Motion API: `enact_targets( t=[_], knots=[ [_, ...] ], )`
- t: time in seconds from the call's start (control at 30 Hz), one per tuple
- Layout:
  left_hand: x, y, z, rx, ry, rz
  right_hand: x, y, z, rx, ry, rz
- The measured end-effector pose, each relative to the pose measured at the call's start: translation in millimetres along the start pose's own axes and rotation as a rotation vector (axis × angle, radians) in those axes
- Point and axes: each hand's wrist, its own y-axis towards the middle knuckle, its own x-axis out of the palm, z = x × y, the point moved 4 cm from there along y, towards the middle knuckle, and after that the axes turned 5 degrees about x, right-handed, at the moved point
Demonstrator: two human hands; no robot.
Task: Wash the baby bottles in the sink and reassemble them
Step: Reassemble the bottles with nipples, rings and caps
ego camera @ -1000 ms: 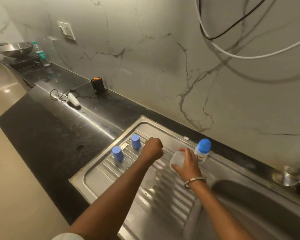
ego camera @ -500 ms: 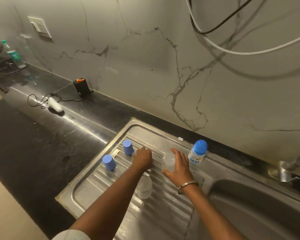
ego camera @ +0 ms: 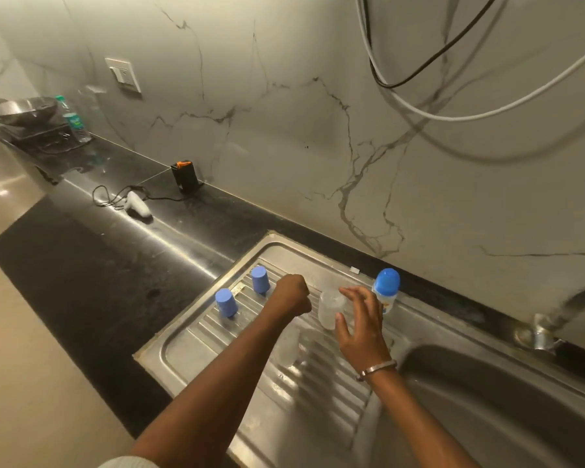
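Left hand (ego camera: 293, 293): curled into a fist over the drainboard (ego camera: 196, 336). Whether it holds something cannot be seen.
Right hand (ego camera: 358, 324): fingers spread apart and a bit bent, just beside the clear bottle (ego camera: 330, 309), on its right. Whether the thumb touches it cannot be told.
Clear bottle: stands upright on the drainboard with no cap, between the two hands.
Capped bottle (ego camera: 385, 290): stands upright near the back edge of the drainboard, just behind the right hand. It has a blue cap on top.
Blue caps: two stand on the ribs at the left end of the drainboard. One (ego camera: 226, 302) is nearer the front, the other (ego camera: 260, 280) is farther back, just left of the fist.
See-through piece (ego camera: 289, 346): lies on the ribs under the left arm. It is blurry.
Sink (ego camera: 507, 400): the bowl is on the right, beside the drainboard.
Tap (ego camera: 564, 315): stands at the back right, by the wall.
Bracelet (ego camera: 375, 369): sits on the right wrist.
Counter (ego camera: 98, 258): black, left of the drainboard. A white gadget (ego camera: 137, 204) with a cord lies on it, and a black box (ego camera: 184, 176) stands by the wall.
Far end: a metal bowl (ego camera: 21, 109) and a water bottle (ego camera: 73, 119).
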Motion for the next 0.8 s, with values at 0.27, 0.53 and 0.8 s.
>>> enact_targets(
  t=[0.27, 0.53, 0.8],
  knots=[
    [1, -65, 47, 0.031, -0.056, 0.065, -34, -50, -5, -0.098, -0.040, -0.100],
    [69, -112, 115, 0.147, -0.056, -0.005, -75, -104, 31, -0.023, -0.081, -0.183],
    [131, -133, 161, 0.355, -0.067, -0.085, -124, -132, 85, 0.124, -0.098, -0.230]
  ],
)
